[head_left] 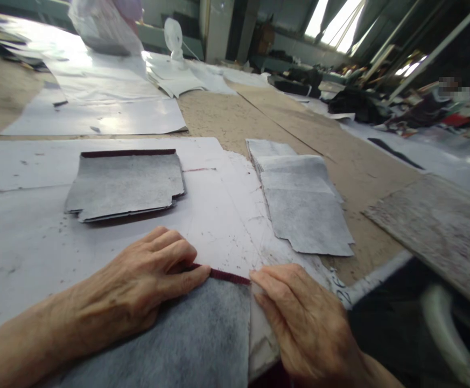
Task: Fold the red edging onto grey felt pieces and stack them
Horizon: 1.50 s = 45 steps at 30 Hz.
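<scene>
A grey fabric piece [202, 328] lies at the table's near edge, with a narrow dark red strip folded over along its far side. Pressed on that strip is the thumb of my left hand [149, 277], its fingers curled over the fold. At the strip's right end, my right hand [299, 312] pinches the corner with thumb and fingertips together. Beyond my left hand rests a stack of grey pieces [130, 183] with a dark red folded edge at the top. Another stack of grey pieces [299, 199], without a visible red edge, sits to the right.
White paper sheets [226, 215] cover the near table. Farther back are a plastic bag [105, 27], a small white fan [173, 37] and more sheets. Dark cloth [356, 105] is heaped at back right. A speckled board [440, 221] lies right, above a dark gap.
</scene>
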Available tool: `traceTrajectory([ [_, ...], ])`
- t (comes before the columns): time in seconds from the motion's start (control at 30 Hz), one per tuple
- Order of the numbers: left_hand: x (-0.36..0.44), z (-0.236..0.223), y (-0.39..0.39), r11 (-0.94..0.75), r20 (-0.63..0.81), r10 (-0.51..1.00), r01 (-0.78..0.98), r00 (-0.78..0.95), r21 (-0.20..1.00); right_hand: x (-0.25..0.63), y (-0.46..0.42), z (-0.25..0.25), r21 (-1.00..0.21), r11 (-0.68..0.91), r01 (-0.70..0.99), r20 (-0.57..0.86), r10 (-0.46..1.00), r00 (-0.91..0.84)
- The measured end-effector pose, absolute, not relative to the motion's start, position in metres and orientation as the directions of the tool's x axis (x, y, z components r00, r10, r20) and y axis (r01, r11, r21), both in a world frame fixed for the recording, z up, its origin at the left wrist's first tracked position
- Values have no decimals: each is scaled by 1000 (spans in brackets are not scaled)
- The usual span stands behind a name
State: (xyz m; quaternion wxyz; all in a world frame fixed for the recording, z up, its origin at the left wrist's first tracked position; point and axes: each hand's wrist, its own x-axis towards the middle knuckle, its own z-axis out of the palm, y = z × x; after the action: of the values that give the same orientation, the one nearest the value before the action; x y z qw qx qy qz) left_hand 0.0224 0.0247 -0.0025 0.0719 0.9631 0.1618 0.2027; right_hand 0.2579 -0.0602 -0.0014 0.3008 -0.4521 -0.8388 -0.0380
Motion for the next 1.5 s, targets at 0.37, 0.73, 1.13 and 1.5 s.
traceTrajectory([
  [0.37,23,-8,27,-943,416,328,270,848,193,257,-68,-3,-168,584,794,559,720,-411],
  [0.73,23,-9,26,-942,404,332,278,852,187,256,-63,-2,-405,518,753,482,821,-306],
  [1.13,23,-4,26,-948,382,317,275,868,162,251,-56,9,-266,528,806,509,787,-348],
  [1.5,8,0,32,-875,366,436,293,822,384,207,-40,1,-67,638,767,484,693,-534],
])
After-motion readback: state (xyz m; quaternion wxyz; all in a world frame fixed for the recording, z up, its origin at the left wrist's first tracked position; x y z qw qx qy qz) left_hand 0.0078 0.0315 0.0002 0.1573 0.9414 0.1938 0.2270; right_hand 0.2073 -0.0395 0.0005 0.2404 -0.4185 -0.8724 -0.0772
